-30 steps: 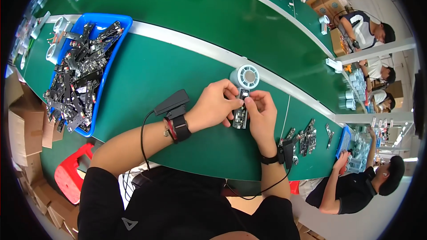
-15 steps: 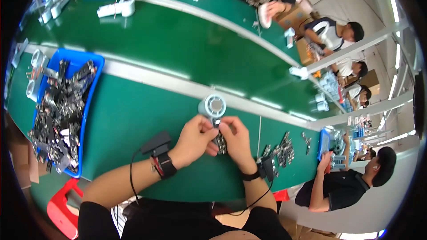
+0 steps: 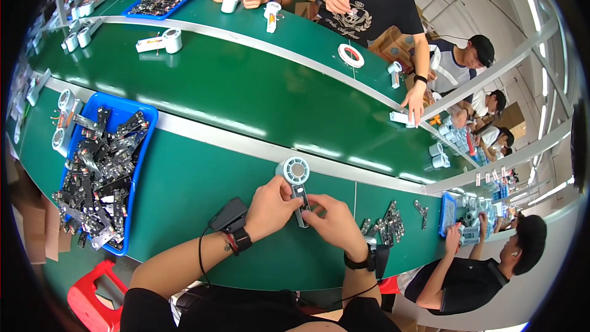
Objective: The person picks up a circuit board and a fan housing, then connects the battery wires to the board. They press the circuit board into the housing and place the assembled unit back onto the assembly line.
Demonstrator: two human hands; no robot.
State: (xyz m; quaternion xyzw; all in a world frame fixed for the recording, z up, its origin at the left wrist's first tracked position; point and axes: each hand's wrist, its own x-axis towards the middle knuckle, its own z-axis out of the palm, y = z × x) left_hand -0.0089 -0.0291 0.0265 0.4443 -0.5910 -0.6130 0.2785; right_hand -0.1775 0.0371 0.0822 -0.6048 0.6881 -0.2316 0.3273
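A pale blue handheld fan (image 3: 296, 171), its round grille facing up, lies in front of me with its handle pointing toward me. A dark circuit board (image 3: 300, 193) shows along the open handle. My left hand (image 3: 272, 208) pinches the handle's left side just below the fan head, its fingers closed. On the lower right of the handle, the thumb and fingers of my right hand (image 3: 335, 220) press at the board's edge. Several loose circuit boards (image 3: 389, 224) lie on the green table right of my right hand. Both wrists carry straps with small black devices.
A blue tray (image 3: 127, 209) heaped with circuit boards stands at left, beside more fan housings (image 3: 61, 138). Beyond a metal rail runs a green conveyor belt (image 3: 215, 86) carrying fan parts (image 3: 172, 41). Co-workers sit opposite and at right. A red stool (image 3: 92, 295) stands lower left.
The view has shifted, showing more of the far side. My right fingers have moved down the handle, uncovering the board. Opposite, a co-worker has put down a white ring and reaches to a belt part.
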